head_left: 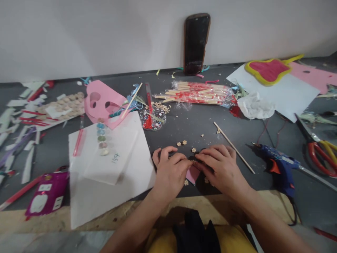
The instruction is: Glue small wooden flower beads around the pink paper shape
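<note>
My left hand (170, 172) and my right hand (219, 167) rest close together on the dark table near its front edge. Both have their fingers curled down, fingertips meeting over a small pink paper piece (192, 174) that shows between them. Small wooden flower beads (181, 143) lie scattered just beyond and under the hands. What the fingertips pinch is too small to name. A thin wooden stick (233, 146) lies diagonally to the right of my right hand.
White paper sheets (105, 168) lie left of the hands, a blue glue gun (279, 165) and red-handled scissors (322, 154) on the right. A packet of sticks (197, 93), a pink mask cutout (101, 102), a phone (196, 44) leaning on the wall and scraps fill the back.
</note>
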Tool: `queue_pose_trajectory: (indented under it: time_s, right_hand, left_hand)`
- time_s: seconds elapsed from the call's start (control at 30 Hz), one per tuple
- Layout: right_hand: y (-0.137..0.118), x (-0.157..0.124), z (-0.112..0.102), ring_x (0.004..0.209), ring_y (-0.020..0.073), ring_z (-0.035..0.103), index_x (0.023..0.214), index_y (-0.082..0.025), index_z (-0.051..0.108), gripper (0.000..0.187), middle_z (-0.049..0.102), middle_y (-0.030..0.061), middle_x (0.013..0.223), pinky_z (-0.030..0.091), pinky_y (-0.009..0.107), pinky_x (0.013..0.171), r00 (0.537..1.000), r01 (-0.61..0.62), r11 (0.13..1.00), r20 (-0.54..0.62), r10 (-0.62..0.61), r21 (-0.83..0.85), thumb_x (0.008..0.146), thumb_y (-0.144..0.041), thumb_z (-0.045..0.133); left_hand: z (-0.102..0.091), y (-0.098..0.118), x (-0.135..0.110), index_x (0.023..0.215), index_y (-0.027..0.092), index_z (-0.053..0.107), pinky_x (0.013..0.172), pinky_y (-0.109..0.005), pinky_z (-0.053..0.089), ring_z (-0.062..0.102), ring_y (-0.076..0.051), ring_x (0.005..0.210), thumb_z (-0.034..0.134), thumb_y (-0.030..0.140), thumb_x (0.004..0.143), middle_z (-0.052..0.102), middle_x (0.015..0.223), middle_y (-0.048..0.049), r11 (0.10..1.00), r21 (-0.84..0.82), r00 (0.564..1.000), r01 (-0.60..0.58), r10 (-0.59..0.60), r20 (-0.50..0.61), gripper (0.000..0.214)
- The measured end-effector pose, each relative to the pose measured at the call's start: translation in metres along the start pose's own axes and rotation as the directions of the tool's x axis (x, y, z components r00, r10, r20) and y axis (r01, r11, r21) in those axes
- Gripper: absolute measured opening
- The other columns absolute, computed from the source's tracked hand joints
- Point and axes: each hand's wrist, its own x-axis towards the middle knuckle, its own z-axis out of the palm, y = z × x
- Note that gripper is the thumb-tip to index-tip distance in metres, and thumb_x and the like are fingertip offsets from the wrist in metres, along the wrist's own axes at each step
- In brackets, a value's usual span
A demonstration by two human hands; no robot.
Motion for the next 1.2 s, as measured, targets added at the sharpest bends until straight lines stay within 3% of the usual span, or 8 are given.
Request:
queue_pose_trajectory:
  time_s: [0.4,0.6,0.87,1.2]
  right_hand:
    - [-0.0014,0.0006,0.006,0.095,0.0214,0.052,0.088,-0.026,0.069,0.015,0.071,0.0013,0.097,0.028,0.041,0.085,0.998,0.004,1.0,0.055,-0.004,0.009,0.091,-0.025,0.055]
    - [-0.0011,-0.0001,0.0076,0.096,0.0219,0.052,0.089,-0.026,0.069,0.012,0.071,0.0014,0.097,0.028,0.042,0.086,0.999,0.006,1.0,0.05,-0.007,0.008,0.089,-0.023,0.058]
    - [-0.002,-0.0008,0.0069,0.095,0.0206,0.053,0.089,-0.026,0.07,0.012,0.071,0.0018,0.097,0.029,0.04,0.085,0.998,-0.001,1.0,0.057,0.001,0.008,0.088,-0.024,0.059]
    - [-0.0028,-0.001,0.0078,0.096,0.0204,0.052,0.09,-0.027,0.07,0.012,0.07,0.0006,0.099,0.028,0.04,0.086,0.997,-0.008,1.0,0.078,0.008,0.003,0.087,-0.022,0.059]
  left_hand:
    - [-0.0033,-0.001,0.0004,0.092,0.031,0.069,0.099,-0.049,0.025,0.042,-0.025,0.113,0.055,0.025,0.089,0.071,0.094,0.0035,0.998,-0.018,0.996,0.052,-0.051,0.07,0.015]
    - [-0.005,0.0002,0.0013,0.093,0.03,0.068,0.099,-0.051,0.021,0.044,-0.027,0.113,0.058,0.027,0.089,0.072,0.095,0.0046,0.997,-0.013,0.996,0.08,-0.079,0.05,0.01]
    - [-0.006,0.0001,-0.0002,0.092,0.029,0.068,0.1,-0.053,0.019,0.044,-0.028,0.112,0.063,0.031,0.085,0.069,0.099,-0.0009,0.997,0.064,0.999,0.047,-0.047,0.002,0.009]
    - [-0.0023,-0.002,-0.0012,0.09,0.027,0.069,0.097,-0.052,0.026,0.043,-0.028,0.111,0.058,0.028,0.088,0.068,0.1,-0.0014,0.997,0.073,1.0,0.028,-0.028,-0.004,0.011]
